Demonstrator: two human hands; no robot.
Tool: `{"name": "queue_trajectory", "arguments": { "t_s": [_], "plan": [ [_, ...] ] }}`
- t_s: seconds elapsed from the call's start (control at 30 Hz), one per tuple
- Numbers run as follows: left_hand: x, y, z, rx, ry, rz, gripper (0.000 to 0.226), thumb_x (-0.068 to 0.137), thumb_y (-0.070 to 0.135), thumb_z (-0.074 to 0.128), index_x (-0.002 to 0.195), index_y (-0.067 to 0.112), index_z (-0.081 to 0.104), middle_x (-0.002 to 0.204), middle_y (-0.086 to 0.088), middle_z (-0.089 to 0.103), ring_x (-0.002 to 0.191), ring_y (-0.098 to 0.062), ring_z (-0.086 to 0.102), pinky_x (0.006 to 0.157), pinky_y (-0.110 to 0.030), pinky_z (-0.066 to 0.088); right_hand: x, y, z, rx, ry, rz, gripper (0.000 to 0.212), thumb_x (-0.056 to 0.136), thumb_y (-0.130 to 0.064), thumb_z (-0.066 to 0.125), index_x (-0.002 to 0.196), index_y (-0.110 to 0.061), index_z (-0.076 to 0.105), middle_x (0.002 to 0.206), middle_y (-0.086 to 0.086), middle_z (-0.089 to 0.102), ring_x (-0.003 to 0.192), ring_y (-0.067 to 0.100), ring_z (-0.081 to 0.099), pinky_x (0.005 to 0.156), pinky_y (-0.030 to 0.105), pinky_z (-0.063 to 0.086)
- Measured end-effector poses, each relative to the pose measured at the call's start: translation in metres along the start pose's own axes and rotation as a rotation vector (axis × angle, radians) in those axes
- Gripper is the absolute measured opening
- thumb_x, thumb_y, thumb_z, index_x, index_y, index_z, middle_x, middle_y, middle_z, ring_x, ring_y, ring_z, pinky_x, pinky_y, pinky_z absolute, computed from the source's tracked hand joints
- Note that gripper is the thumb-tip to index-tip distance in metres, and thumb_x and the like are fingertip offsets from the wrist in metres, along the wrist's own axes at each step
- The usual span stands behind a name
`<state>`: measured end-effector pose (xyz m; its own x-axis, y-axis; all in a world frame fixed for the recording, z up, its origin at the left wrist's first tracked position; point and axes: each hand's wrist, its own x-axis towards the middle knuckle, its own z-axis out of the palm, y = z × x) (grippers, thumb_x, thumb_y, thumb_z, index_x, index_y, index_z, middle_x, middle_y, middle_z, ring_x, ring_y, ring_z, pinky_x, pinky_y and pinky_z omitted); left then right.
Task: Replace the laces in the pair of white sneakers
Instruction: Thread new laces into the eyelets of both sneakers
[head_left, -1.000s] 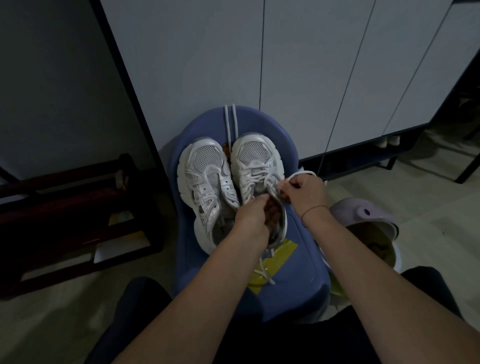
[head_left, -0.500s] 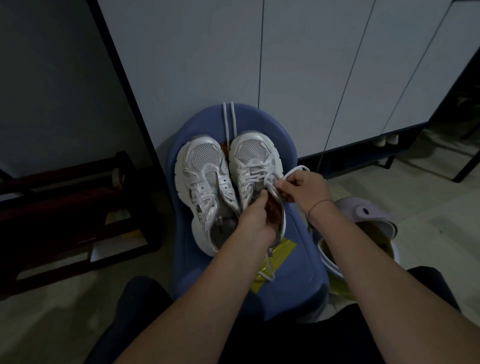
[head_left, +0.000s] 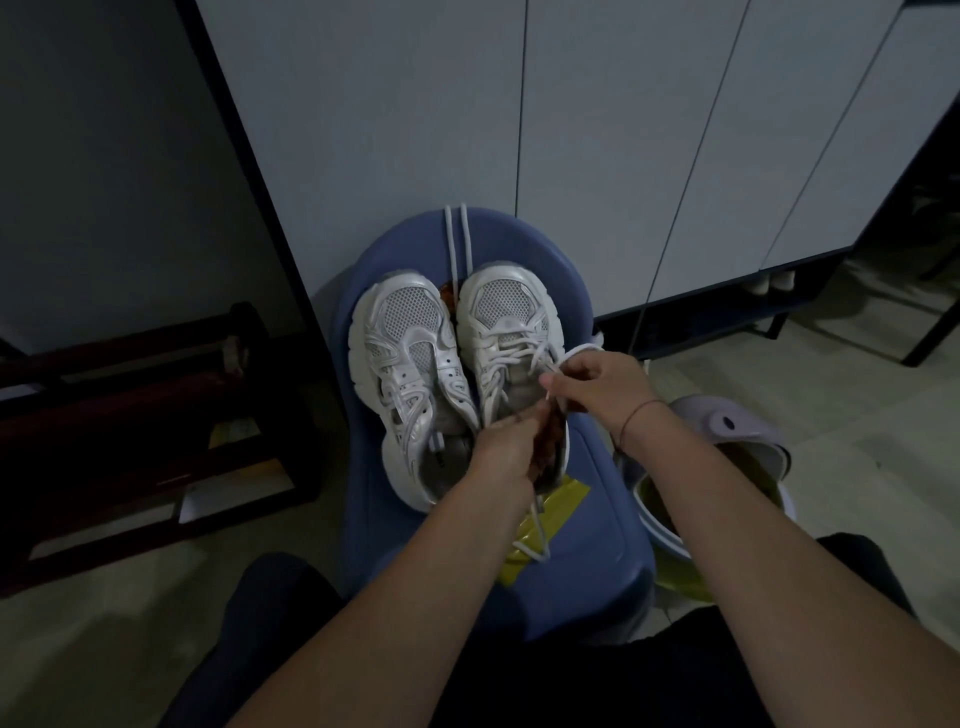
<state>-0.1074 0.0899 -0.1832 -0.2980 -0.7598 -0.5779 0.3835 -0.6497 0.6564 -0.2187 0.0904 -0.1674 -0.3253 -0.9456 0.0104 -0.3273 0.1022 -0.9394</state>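
Now, landmark: blue stool (head_left: 597, 519), standing on the floor between the person's knees; every place below is given from it.
Sneakers: 2, both white, side by side on the stool's seat, toes at its far end.
Unlaced sneaker (head_left: 410, 364): on the stool's left half, eyelets bare, touching its partner.
Laced sneaker (head_left: 506, 312): on the stool's right half, a white lace (head_left: 511, 358) crossing its upper rows.
Right grip (head_left: 597, 387): closed in a pinch, thumb and fingertips clamped on a strand of that lace above the stool's right edge; a loop of lace arches over the knuckles.
Left grip (head_left: 501, 457): fingers curled tight at the laced sneaker's collar, over the middle of the stool, pinching the same lace; its loose tail comes out under the hand toward the stool's near end.
Yellow tape (head_left: 558, 506): stuck flat on the stool's seat, nearer than the sneakers, the lace tail lying across it.
Spare lace (head_left: 457, 239): 2 parallel strands over the stool's far rim, running between the sneaker toes.
Bracelet (head_left: 636, 413): thin red cord on the right wrist, above the stool's right edge.
Lilac clogs (head_left: 727, 431): on the floor just right of the stool.
Cupboard doors (head_left: 389, 130): pale, directly behind the stool.
Dark rack (head_left: 130, 415): left of the stool, well apart.
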Motion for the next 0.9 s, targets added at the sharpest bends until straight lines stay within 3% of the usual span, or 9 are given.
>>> {"name": "queue_trajectory", "arguments": {
  "t_s": [0.1,0.2,0.27,0.33,0.43,0.6,0.67,0.77,0.9],
  "plan": [
    [-0.013,-0.006,-0.015,0.372,-0.082,-0.015,0.017,0.094,0.008,0.061,0.078,0.010,0.067,0.055,0.002,0.065,0.052,-0.007,0.058,0.054,-0.016,0.049,0.002,0.007,0.001,0.138,0.010,0.038,0.023,0.082,-0.008,0.071,0.066,0.005,0.061,0.048,-0.003,0.050,0.048,0.004,0.047,0.053,0.015,0.046],
    [-0.030,-0.005,-0.031,0.882,-0.345,-0.073,0.013,0.093,0.008,0.063,0.098,-0.001,0.071,0.065,0.004,0.067,0.059,-0.003,0.062,0.063,-0.012,0.052,0.008,0.015,0.000,0.222,0.006,0.103,0.016,0.080,-0.010,0.073,0.074,0.003,0.066,0.062,0.006,0.056,0.061,0.014,0.052,0.064,0.022,0.052],
    [-0.034,-0.003,-0.038,1.040,-0.463,-0.094,0.024,0.093,0.006,0.062,0.112,-0.009,0.066,0.068,0.005,0.068,0.061,-0.001,0.064,0.066,-0.012,0.053,0.011,0.019,0.001,0.239,0.002,0.137,0.019,0.079,-0.013,0.074,0.092,0.000,0.069,0.070,0.005,0.063,0.061,0.010,0.057,0.064,0.023,0.052],
    [-0.031,0.000,-0.039,0.983,-0.397,0.002,0.024,0.093,0.004,0.062,0.113,-0.009,0.065,0.071,0.001,0.068,0.064,-0.005,0.064,0.067,-0.015,0.053,0.013,0.022,0.001,0.260,0.005,0.163,0.031,0.079,-0.013,0.075,0.105,0.003,0.067,0.078,0.005,0.067,0.064,0.009,0.062,0.064,0.023,0.052],
    [-0.024,0.007,-0.034,0.657,-0.258,0.162,0.009,0.095,0.007,0.059,0.100,0.004,0.066,0.085,-0.008,0.065,0.075,-0.016,0.061,0.072,-0.026,0.053,0.012,0.020,0.001,0.297,-0.004,0.159,0.032,0.079,-0.009,0.073,0.106,0.005,0.065,0.085,0.006,0.068,0.075,0.016,0.065,0.067,0.024,0.056],
    [-0.018,0.006,-0.011,0.123,-0.128,0.089,0.024,0.101,0.024,0.051,0.091,0.010,0.068,0.068,0.000,0.071,0.061,-0.009,0.069,0.064,-0.022,0.054,0.008,0.017,0.001,0.225,-0.013,0.152,0.021,0.077,-0.019,0.078,0.090,-0.005,0.071,0.089,0.011,0.072,0.081,0.025,0.068,0.085,0.038,0.055],
    [-0.017,0.005,-0.003,0.040,-0.078,0.069,0.022,0.099,0.025,0.054,0.089,0.010,0.067,0.062,0.002,0.070,0.056,-0.007,0.068,0.061,-0.021,0.056,0.006,0.014,0.002,0.232,-0.028,0.147,0.009,0.077,-0.017,0.077,0.079,-0.011,0.071,0.080,0.009,0.072,0.073,0.022,0.068,0.082,0.038,0.055],
    [-0.012,0.005,0.001,0.034,-0.043,0.094,0.015,0.095,0.021,0.062,0.084,0.013,0.069,0.063,0.002,0.070,0.066,-0.014,0.067,0.067,-0.026,0.055,0.005,0.011,0.002,0.271,-0.016,0.141,0.008,0.081,-0.008,0.071,0.075,-0.011,0.067,0.074,0.006,0.068,0.059,0.008,0.065,0.067,0.023,0.056],
    [-0.011,0.006,-0.001,0.067,-0.071,0.084,0.012,0.092,0.019,0.065,0.090,0.009,0.069,0.079,-0.006,0.069,0.073,-0.017,0.064,0.075,-0.029,0.053,0.005,0.010,0.002,0.267,-0.036,0.149,0.005,0.081,-0.010,0.072,0.077,-0.010,0.069,0.086,0.016,0.070,0.072,0.020,0.067,0.076,0.030,0.057]
  ]
}}
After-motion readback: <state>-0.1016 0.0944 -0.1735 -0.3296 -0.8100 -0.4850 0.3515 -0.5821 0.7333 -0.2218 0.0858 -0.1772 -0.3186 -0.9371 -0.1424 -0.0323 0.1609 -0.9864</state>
